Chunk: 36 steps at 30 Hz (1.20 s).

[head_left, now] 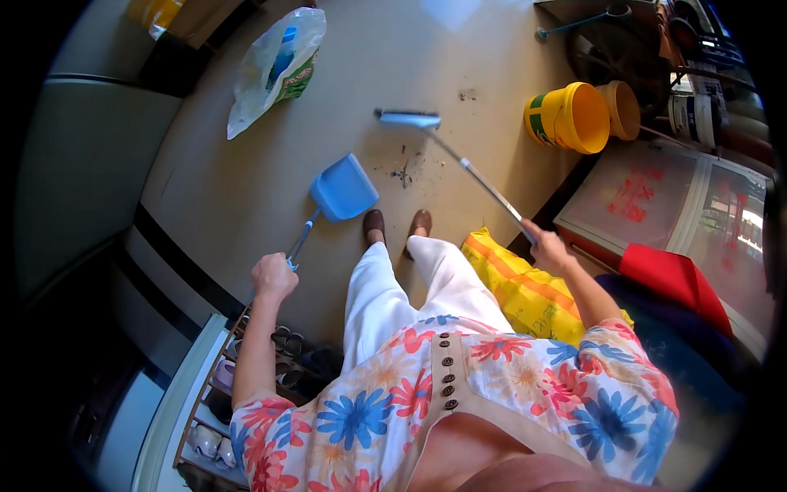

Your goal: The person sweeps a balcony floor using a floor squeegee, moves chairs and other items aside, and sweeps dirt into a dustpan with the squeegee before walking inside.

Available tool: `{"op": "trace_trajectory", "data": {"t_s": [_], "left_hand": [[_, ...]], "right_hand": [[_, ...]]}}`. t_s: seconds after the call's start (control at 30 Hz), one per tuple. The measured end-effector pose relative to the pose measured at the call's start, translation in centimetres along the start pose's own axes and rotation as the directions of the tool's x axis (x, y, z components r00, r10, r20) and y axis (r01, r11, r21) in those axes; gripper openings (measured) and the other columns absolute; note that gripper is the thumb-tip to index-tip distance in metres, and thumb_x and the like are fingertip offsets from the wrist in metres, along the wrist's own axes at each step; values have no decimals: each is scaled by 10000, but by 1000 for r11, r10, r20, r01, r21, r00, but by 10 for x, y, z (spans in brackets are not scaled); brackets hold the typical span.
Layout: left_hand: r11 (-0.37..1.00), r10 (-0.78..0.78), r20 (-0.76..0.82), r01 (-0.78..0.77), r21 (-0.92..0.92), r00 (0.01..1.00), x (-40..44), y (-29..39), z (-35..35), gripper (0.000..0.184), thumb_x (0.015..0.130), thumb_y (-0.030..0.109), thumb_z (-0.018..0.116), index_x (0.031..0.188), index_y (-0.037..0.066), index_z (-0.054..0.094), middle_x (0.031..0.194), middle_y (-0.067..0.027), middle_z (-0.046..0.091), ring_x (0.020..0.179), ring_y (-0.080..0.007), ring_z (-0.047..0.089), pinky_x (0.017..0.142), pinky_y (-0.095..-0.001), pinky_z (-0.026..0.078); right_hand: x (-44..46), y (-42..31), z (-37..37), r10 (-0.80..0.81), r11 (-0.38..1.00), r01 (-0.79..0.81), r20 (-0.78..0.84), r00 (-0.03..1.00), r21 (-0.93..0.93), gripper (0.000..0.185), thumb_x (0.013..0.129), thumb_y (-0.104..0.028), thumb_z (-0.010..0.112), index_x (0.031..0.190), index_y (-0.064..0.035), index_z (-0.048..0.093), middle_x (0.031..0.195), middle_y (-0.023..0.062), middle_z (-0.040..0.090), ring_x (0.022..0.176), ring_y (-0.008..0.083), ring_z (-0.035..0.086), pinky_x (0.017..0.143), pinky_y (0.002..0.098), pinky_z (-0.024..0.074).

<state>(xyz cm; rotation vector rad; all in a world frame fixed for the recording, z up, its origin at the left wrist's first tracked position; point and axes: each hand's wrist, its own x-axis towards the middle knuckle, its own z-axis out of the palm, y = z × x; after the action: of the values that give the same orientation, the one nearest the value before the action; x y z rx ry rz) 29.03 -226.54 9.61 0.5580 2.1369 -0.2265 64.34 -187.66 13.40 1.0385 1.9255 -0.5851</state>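
My left hand [275, 275] is closed round the handle of a blue dustpan [345, 189], whose pan rests on the floor just in front of my feet. In my right hand [551, 248] is the upper end of a long grey broom handle. The broom [410, 120] has a light blue head with dark bristles, farther forward than the dustpan. Between the broom head and my shoes lies a scattered pile of dark debris [403, 173]. A smaller patch of debris [467, 95] is to the right of the broom head.
A plastic bag [279, 70] stands at the upper left. Yellow buckets [577, 119] are at the right, near a glass-topped cabinet [639, 193]. A yellow bag [525, 287] lies beside my right leg. A shoe rack [215, 410] with shoes is at the lower left.
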Motion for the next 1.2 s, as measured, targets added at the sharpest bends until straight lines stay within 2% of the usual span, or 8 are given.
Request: {"op": "trace_trajectory", "data": {"t_s": [0.07, 0.13, 0.17, 0.6, 0.73, 0.8, 0.93, 1.2], "left_hand": [[1000, -3, -15, 3, 5, 1000, 1, 0, 3, 127, 645, 60, 524, 733, 42, 613, 772, -177, 610, 776, -352, 584, 708, -414, 460], [1000, 1, -43, 0, 15, 999, 4, 1, 7, 130, 641, 58, 524, 734, 52, 615, 771, -177, 609, 775, -353, 583, 707, -416, 459], [1000, -10, -41, 11, 26, 999, 5, 4, 5, 133, 639, 55, 523, 734, 53, 615, 771, -180, 608, 774, -357, 581, 708, -419, 458], [999, -27, -74, 28, 16, 997, -4, 14, 5, 184, 605, 20, 495, 741, 30, 618, 772, -211, 596, 777, -384, 565, 712, -433, 451], [999, -24, -78, 26, 31, 997, 1, 12, 6, 178, 601, 23, 497, 736, 26, 613, 775, -208, 597, 782, -381, 565, 709, -430, 450], [998, -25, -61, 28, 48, 998, 0, 11, 4, 169, 601, 25, 497, 729, 24, 608, 771, -206, 597, 784, -379, 565, 709, -430, 450], [995, -4, -26, 6, 95, 1000, -2, 13, 4, 154, 608, 36, 499, 727, 29, 598, 769, -199, 597, 788, -377, 564, 709, -433, 450], [988, 140, -28, -138, 76, 990, 1, 4, 9, 128, 605, 35, 478, 687, 28, 577, 744, -203, 589, 766, -381, 560, 704, -442, 442]], "right_hand": [[51, 43, 9, -208, 975, 222, -279, 938, 20, 635, 680, 18, 461, 1251, -247, 376, 982, 210, 559, 897, 371, 543, 752, 403, 453], [93, 24, -30, 142, 938, -106, -86, 986, 330, 597, 703, 11, 481, 1253, -195, 377, 1046, 202, 543, 965, 346, 530, 754, 373, 445], [152, 61, -16, -135, 975, 187, -353, 926, 119, 583, 709, 7, 474, 1256, -170, 371, 994, 196, 555, 915, 335, 547, 711, 378, 453], [6, 30, 48, 162, 829, -233, 180, 970, 509, 638, 704, 30, 459, 1287, -206, 351, 863, 174, 571, 598, 220, 579, 515, 335, 470], [47, 51, 13, 30, 873, 33, -121, 992, 486, 629, 697, 31, 421, 1280, -199, 365, 697, 85, 496, 449, 147, 483, 407, 291, 412], [145, 81, 29, -371, 879, 473, -541, 755, 57, 609, 713, 38, 433, 1277, -179, 359, 732, 144, 545, 532, 205, 526, 428, 342, 428], [156, -26, -4, 128, 972, -136, 52, 990, 194, 600, 736, 10, 370, 1306, -113, 230, 786, 191, 593, 694, 286, 609, 548, 361, 503], [-44, -24, 152, 94, 992, -105, 146, 985, 68, 688, 707, -15, 431, 1328, -251, 253, 898, 219, 569, 841, 358, 564, 722, 421, 445]]}}
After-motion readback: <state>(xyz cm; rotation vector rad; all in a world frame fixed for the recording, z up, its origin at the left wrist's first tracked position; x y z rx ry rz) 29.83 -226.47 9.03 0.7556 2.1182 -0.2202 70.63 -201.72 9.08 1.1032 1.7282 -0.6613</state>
